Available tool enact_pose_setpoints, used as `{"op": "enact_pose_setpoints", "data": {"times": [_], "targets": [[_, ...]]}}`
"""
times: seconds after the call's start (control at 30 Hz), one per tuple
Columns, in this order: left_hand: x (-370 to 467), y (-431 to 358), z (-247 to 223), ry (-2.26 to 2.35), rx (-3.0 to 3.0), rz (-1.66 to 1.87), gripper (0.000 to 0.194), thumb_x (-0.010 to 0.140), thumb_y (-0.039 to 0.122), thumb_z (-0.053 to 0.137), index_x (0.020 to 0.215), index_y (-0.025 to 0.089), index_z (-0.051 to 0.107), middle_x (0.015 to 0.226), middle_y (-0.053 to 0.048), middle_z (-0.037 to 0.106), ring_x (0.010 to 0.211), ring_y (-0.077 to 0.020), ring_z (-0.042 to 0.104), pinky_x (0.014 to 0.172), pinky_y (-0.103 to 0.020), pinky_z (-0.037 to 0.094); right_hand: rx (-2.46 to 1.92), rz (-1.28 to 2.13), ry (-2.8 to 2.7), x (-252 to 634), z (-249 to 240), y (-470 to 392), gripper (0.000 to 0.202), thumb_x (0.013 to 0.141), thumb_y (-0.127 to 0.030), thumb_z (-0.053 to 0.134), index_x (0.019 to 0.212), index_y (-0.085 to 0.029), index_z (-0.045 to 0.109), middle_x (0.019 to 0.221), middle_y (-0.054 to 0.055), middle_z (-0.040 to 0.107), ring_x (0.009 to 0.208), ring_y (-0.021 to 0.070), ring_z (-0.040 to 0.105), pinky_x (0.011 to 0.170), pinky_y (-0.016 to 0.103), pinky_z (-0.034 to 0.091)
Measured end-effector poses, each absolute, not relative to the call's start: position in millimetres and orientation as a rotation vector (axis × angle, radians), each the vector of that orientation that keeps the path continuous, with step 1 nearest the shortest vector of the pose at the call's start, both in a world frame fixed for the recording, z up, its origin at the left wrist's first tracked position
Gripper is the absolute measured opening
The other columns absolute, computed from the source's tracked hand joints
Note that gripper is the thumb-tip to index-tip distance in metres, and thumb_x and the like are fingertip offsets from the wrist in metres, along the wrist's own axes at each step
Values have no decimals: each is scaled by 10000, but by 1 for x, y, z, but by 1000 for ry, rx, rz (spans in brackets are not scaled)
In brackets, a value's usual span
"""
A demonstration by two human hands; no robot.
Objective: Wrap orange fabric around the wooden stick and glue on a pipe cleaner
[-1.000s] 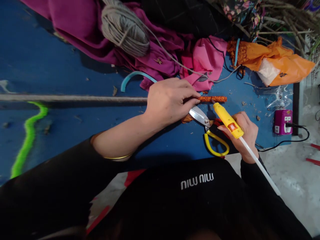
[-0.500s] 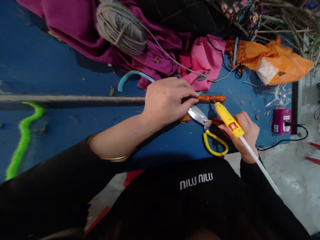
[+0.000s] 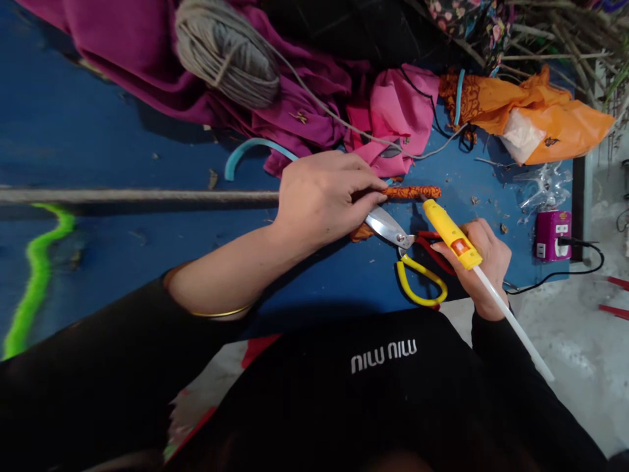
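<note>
My left hand (image 3: pixel 327 196) is closed around a long thin stick (image 3: pixel 171 196) that lies level across the view. Orange patterned cloth (image 3: pixel 410 193) wraps the stick's right end, beyond my fingertips. A yellow glue gun (image 3: pixel 452 235) with a white glue stick (image 3: pixel 514 323) at its back is in my right hand (image 3: pixel 484 265); its tip touches or nearly touches the wrapped end. Scissors (image 3: pixel 423 280) with one yellow and one red handle lie between my hands, their blades partly under my left hand.
Grey yarn (image 3: pixel 227 56) rests on magenta cloth (image 3: pixel 137 62) along the blue table (image 3: pixel 113 275). Pink cloth (image 3: pixel 403 108) and an orange bag (image 3: pixel 572 128) lie behind. A purple power adapter (image 3: pixel 553 236) sits right, a green fuzzy strip (image 3: pixel 39 262) left.
The table and the things on it have shifted slightly left in view. Both hands keep their hold, and the glue gun's tip sits slightly nearer the wrapped end.
</note>
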State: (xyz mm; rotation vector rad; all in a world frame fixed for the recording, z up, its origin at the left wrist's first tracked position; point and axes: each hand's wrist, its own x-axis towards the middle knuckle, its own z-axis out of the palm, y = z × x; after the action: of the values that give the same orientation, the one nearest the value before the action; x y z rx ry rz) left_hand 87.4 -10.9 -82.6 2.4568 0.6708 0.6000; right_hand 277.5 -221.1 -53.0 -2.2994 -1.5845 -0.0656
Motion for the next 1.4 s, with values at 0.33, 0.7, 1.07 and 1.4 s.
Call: {"op": "enact_pose_setpoints", "data": {"times": [0.33, 0.7, 1.07, 1.4], "targets": [[89, -11, -86, 642, 2494, 676, 233, 1042, 369, 655, 985, 254, 850, 989, 31, 841, 858, -201, 749, 661, -384, 562, -2268, -126, -1583, 280, -53, -223, 529, 1045, -700, 528, 805, -232, 582, 734, -5, 585, 599, 129, 492, 543, 279, 309], [89, -12, -84, 667, 2461, 653, 253, 1059, 361, 615, 982, 285, 844, 998, 44, 833, 878, -185, 725, 699, -369, 555, -2257, -189, -1596, 281, -55, -224, 543, 1057, -705, 492, 799, -233, 560, 740, -5, 600, 598, 127, 496, 550, 275, 316], [88, -10, -85, 645, 2464, 684, 231, 1045, 370, 659, 972, 284, 860, 970, 22, 846, 871, -202, 771, 672, -362, 562, -2285, -148, -1583, 285, -52, -227, 538, 1042, -707, 527, 790, -232, 557, 733, -9, 602, 604, 127, 504, 551, 269, 304], [86, -11, -81, 643, 2476, 624, 248, 1070, 358, 631, 1003, 270, 853, 1009, 20, 843, 938, -219, 786, 705, -380, 593, -2262, -170, -1554, 285, -53, -229, 501, 1045, -664, 560, 786, -235, 549, 726, -16, 598, 592, 121, 501, 546, 263, 316]]}}
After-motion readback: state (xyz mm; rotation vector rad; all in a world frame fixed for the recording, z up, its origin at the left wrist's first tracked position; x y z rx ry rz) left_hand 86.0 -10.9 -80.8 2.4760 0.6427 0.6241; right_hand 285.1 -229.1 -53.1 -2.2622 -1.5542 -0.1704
